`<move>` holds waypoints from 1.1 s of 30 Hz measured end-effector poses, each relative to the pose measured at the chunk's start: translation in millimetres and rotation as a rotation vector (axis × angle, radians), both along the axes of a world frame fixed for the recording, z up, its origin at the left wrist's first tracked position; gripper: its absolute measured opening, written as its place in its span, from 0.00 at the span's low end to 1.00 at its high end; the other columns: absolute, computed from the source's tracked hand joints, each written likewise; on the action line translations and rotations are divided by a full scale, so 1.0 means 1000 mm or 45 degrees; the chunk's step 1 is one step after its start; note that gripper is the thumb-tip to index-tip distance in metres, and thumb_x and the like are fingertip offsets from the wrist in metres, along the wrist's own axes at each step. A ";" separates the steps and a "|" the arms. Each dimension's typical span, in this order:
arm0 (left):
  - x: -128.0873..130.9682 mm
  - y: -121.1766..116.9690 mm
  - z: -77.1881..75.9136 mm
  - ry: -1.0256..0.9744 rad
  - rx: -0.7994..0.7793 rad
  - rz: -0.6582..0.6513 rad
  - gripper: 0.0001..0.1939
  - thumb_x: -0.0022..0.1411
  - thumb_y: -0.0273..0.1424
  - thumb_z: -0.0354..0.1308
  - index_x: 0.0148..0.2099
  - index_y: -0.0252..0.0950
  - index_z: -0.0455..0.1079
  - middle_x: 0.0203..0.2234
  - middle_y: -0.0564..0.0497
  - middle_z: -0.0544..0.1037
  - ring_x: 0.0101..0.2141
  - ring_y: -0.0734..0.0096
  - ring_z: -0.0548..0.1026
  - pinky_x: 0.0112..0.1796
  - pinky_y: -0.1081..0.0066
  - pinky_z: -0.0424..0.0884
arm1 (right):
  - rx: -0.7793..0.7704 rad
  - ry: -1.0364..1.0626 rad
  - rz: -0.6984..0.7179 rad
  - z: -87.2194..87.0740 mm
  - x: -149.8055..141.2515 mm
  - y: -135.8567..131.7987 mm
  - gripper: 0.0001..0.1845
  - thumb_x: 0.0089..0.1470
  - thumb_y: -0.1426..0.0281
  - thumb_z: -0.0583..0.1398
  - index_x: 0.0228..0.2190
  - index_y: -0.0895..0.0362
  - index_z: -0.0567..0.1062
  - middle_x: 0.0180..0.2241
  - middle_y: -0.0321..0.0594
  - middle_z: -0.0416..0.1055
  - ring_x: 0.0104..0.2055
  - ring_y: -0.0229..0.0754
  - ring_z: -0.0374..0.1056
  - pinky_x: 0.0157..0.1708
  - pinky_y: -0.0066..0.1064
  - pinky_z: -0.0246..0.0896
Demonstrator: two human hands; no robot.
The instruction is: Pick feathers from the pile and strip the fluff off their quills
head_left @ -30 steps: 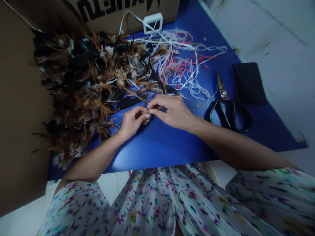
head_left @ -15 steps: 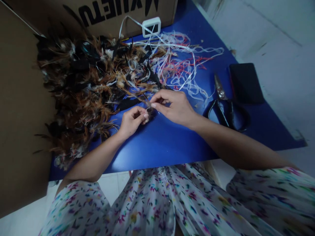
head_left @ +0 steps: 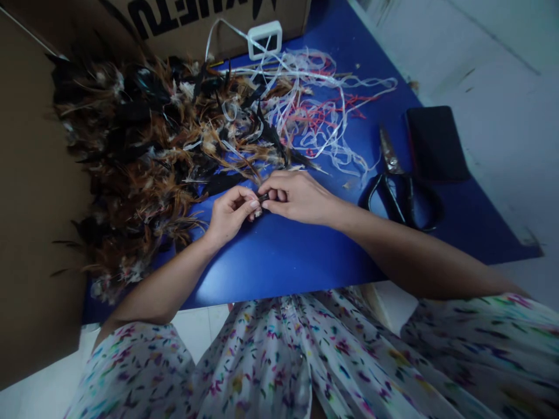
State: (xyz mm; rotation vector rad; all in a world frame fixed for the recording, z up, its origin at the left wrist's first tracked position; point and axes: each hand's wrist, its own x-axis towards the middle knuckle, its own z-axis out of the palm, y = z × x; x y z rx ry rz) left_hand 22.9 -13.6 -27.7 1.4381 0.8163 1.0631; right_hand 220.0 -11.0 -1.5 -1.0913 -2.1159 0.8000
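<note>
My left hand [head_left: 229,215] is closed in a pinch on the pale base of a small dark feather bunch [head_left: 263,198], just above the blue table. From the other side, the fingers of my right hand [head_left: 301,196] close around the dark end of the same bunch. The two hands' fingertips nearly meet, hiding most of what lies between them. Left of them spreads a large pile of brown and black feathers [head_left: 148,169]. Beyond my right hand lies a tangle of white and red ribbon strands [head_left: 323,116].
Black-handled scissors [head_left: 395,186] lie to the right, beside a dark flat rectangular object [head_left: 437,142]. A small white-framed device [head_left: 265,39] stands before a printed cardboard box [head_left: 236,35]. Brown cardboard [head_left: 39,192] borders the left of the blue table [head_left: 279,256].
My right hand has moved slightly down and left, its fingers closing around the bunch's dark end beside my left fingertips. My left hand keeps its pinch. The whole view has shifted a little.
</note>
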 end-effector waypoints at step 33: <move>-0.002 -0.001 0.003 0.016 -0.217 0.044 0.18 0.52 0.41 0.72 0.33 0.34 0.70 0.19 0.56 0.75 0.20 0.79 0.72 0.22 0.78 0.70 | 0.311 -0.095 0.072 0.000 -0.004 -0.013 0.09 0.60 0.74 0.55 0.29 0.58 0.74 0.29 0.39 0.69 0.32 0.37 0.63 0.35 0.30 0.58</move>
